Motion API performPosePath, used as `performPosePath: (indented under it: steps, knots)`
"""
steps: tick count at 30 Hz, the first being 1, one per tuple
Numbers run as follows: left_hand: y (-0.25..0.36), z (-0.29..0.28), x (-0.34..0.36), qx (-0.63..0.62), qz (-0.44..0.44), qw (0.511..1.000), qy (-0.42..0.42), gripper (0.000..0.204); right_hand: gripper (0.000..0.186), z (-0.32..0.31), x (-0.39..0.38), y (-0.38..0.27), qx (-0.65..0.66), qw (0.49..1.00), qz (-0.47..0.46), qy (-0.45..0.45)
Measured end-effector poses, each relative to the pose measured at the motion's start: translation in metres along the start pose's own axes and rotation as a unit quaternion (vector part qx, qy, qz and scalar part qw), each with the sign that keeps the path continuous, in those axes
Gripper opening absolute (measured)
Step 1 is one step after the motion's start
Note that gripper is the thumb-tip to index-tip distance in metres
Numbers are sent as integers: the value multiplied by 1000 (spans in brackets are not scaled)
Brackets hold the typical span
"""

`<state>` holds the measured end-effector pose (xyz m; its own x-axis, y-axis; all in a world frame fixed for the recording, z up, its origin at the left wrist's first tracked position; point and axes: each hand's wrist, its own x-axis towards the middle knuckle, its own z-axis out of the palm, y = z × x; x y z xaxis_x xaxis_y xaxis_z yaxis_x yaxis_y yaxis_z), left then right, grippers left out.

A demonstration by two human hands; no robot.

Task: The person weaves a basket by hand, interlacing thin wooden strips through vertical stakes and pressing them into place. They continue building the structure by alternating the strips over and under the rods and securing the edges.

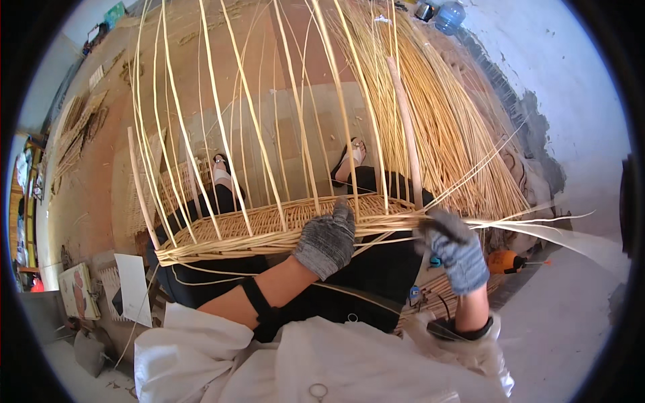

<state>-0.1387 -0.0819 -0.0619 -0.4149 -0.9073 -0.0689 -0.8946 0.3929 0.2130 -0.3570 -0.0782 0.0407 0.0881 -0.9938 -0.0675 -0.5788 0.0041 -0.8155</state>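
My left hand (327, 238), in a grey knitted glove, presses against the woven rim of the half-made pale yellow wicker basket (255, 228) lying across my lap, fingers (342, 213) clenched over its near edge. My right hand (459, 254), gloved the same, is closed around thin flat wicker strands (531, 220) that run off to my right, just where they leave the rim. Upright stakes (222, 121) fan upward from the basket. An orange-handled tool (505, 260) lies on the floor by my right wrist, near a leaning bundle of straw-coloured willow rods (443, 114).
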Motion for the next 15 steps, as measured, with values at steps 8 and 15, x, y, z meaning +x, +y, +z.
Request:
performPosePath:
  steps: [8,15]
  knots:
    - [3,-3,-5,-30,-29,999,-7,58,58,58,8,37,430,843,315,-67]
    - [5,-8,3,89,123,965,214,80,6,28,28,34,311,938,-38,146]
